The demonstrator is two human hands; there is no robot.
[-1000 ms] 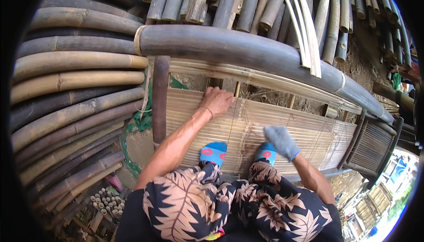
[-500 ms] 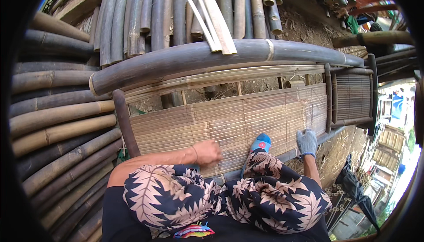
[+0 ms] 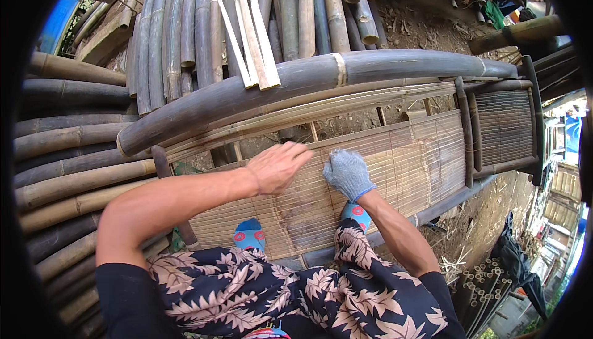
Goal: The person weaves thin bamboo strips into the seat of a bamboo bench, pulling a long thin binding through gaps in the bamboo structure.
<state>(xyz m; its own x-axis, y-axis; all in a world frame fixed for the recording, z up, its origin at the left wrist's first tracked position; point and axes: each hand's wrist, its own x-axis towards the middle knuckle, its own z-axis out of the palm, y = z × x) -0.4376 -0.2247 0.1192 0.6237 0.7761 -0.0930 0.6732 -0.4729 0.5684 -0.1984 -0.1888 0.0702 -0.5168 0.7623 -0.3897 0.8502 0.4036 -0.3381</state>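
A bamboo bench with a slatted seat point(image 3: 426, 194) stretches across the middle, its slats tied by thin cords. Above the seat's far half is my bare left hand point(image 3: 278, 167), fingers drawn together and pointing right; whatever they hold is hidden. Just right of it, my right hand point(image 3: 348, 174) wears a grey knitted glove and is closed, knuckles toward the far edge. I cannot make out anything in it. The two hands are a short gap apart. My socked feet, the left foot point(image 3: 249, 235) and the right foot point(image 3: 356, 214), rest on the seat's near side.
A thick dark bamboo rail point(image 3: 296, 76) runs along the bench's far side. Pale split strips point(image 3: 256, 36) lean on it. Cut bamboo poles point(image 3: 204, 24) lie beyond, and more long poles point(image 3: 80, 141) are stacked at left. At right is a slatted end panel point(image 3: 505, 122).
Both hands have moved away from me over the seat. The right one has swung left toward the left hand. My left foot now shows on the slats, and the view has shifted.
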